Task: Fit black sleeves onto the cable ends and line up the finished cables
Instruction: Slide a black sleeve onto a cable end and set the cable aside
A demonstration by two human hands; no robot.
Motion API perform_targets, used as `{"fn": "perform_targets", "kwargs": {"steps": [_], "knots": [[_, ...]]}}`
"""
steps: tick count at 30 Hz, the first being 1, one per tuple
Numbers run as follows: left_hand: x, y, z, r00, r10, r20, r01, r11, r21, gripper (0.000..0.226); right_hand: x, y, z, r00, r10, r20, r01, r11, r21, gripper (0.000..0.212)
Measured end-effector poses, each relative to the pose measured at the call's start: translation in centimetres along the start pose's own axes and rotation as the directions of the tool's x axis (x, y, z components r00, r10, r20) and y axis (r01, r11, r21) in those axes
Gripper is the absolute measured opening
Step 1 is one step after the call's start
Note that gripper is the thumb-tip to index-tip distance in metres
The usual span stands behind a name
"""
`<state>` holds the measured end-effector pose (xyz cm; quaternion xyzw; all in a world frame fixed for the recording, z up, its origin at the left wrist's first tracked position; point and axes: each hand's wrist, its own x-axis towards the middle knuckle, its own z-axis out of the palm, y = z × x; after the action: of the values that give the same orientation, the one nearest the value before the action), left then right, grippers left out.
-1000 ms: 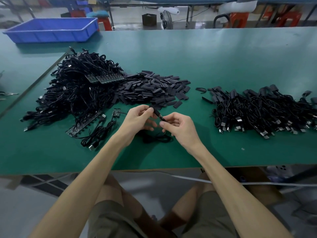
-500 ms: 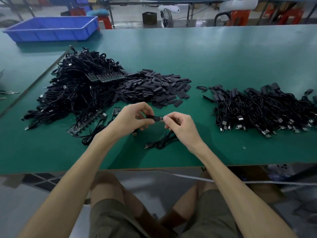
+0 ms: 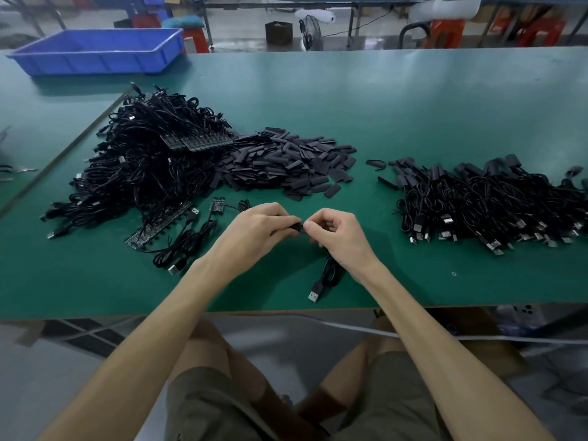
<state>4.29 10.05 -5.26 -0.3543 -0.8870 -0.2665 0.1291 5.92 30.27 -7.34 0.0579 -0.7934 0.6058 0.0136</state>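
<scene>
My left hand (image 3: 257, 226) pinches a black sleeve (image 3: 296, 226) above the green table (image 3: 413, 100). My right hand (image 3: 337, 235) meets it, pinching the end of a black cable; the joint is hidden between the fingertips. That cable (image 3: 329, 272) hangs below my right hand, its USB plug (image 3: 315, 293) lying near the front edge. A heap of loose black sleeves (image 3: 286, 163) lies beyond my hands. Unsleeved cables (image 3: 143, 167) are piled at left. Finished cables (image 3: 490, 202) lie in a row at right.
A blue bin (image 3: 95, 54) stands at the back left. One coiled cable with a small circuit board (image 3: 191, 240) lies left of my hands, beside a strip of boards (image 3: 159, 226). The table's front edge runs just below the USB plug.
My hands have drawn together until the fingertips meet, and the sleeve has slid further onto the cable end. The cable's loose part now hangs lower, toward the front edge.
</scene>
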Motion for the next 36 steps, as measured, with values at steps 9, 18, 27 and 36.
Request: {"fn": "perform_targets", "kwargs": {"steps": [9, 18, 27, 36], "knots": [[-0.4, 0.4, -0.2, 1.000, -0.002, -0.023, 0.003, 0.999, 0.051, 0.024, 0.2, 0.4, -0.1, 0.999, -0.029, 0.017, 0.028, 0.999, 0.036, 0.011], [-0.4, 0.5, 0.2, 0.999, -0.040, -0.028, 0.041, 0.998, 0.037, 0.026, 0.2, 0.6, 0.0, 0.999, -0.032, 0.023, 0.031, 0.998, 0.046, 0.011], [-0.3, -0.3, 0.2, 0.989, -0.127, -0.069, 0.124, 0.991, -0.057, 0.024, 0.3, 0.6, 0.3, 0.998, -0.010, -0.061, 0.013, 0.999, 0.040, 0.016], [-0.2, 0.0, 0.9, 0.991, -0.132, -0.027, 0.129, 0.989, -0.073, 0.027, 0.4, 0.9, 0.1, 0.999, -0.016, -0.039, 0.018, 0.999, 0.043, 0.012]]}}
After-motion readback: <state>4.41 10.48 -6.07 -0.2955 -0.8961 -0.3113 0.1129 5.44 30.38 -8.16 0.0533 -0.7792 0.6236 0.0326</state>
